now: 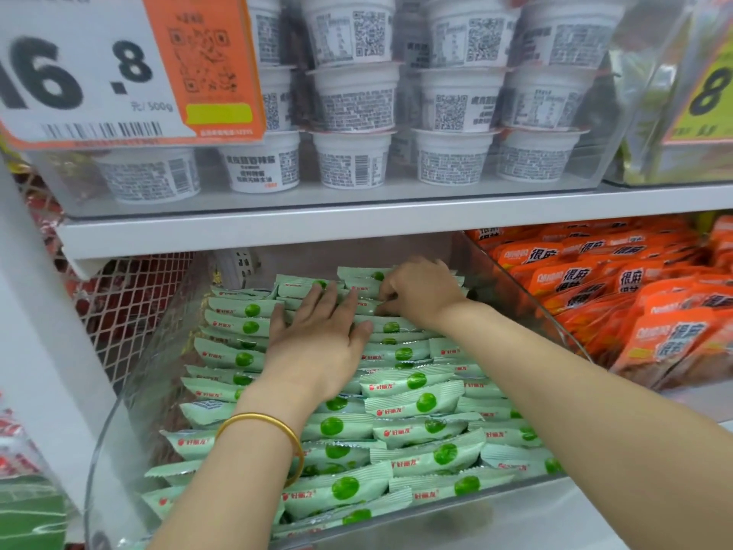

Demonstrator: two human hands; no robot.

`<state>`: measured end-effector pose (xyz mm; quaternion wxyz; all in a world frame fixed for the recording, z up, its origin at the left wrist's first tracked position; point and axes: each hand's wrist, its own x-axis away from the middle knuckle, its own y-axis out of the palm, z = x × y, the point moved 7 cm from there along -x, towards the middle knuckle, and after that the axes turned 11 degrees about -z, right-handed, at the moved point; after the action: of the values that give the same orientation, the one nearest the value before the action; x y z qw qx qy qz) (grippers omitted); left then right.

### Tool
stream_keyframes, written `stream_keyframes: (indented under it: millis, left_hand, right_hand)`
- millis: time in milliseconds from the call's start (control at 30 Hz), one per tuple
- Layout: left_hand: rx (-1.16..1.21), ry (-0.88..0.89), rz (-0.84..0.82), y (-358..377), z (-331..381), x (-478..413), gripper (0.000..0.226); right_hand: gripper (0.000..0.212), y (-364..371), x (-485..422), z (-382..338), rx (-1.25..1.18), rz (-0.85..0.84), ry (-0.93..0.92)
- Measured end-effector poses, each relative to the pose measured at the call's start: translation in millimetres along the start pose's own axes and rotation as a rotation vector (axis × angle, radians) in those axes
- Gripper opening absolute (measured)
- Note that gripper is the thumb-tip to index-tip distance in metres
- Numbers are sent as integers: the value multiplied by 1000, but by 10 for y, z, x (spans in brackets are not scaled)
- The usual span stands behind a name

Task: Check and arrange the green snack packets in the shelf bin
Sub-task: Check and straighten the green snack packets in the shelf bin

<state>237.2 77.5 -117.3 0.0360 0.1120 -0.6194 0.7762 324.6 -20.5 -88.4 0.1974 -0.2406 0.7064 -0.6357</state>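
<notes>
Several pale green snack packets (412, 402) with green dots lie stacked in rows inside a clear plastic shelf bin (115, 438). My left hand (317, 335), with a gold bangle on its wrist, lies flat with straight fingers pressing on the middle rows. My right hand (420, 289) reaches to the back of the bin, and its curled fingers pinch a green packet (367, 276) in the rear row. The packets under both hands are partly hidden.
The white shelf board (357, 228) hangs close above the bin. White cups (357, 156) stand stacked on it, behind a price sign (99, 69). A bin of orange packets (634, 295) sits to the right. White mesh (131, 295) stands to the left.
</notes>
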Motion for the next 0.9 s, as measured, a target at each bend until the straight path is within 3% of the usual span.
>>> stream_keyframes:
  millis: [67,133,300,400,600,667,800,900]
  left_hand:
    - [3,1,-1,2,-5,2,54]
    - [6,1,4,2,-9,4,53]
    - [11,5,-2,4,-2,16,54]
    - [19,2,1,2,-2,11,54]
    - [55,30,25,-28,2,30,54]
    - [141,35,96,-106,-11,73,54]
    - [306,67,368,-363,-32,316,56]
    - [380,185,379,-429,117,569,63]
  right_hand:
    - [14,-66,13,105,-273,51,23]
    - [11,-171,59,214,-467,205,70]
    - [23,-51,-70,173,-175,107,170]
    - [17,-44,-123,98,-36,138,171]
    - [18,-329,104,77,-236,378,131]
    - [19,-403,288,9,-222,425,82]
    - [9,-581,909,-136,-179,802,-111]
    - [9,-616,1256,-169,-286,838,-220]
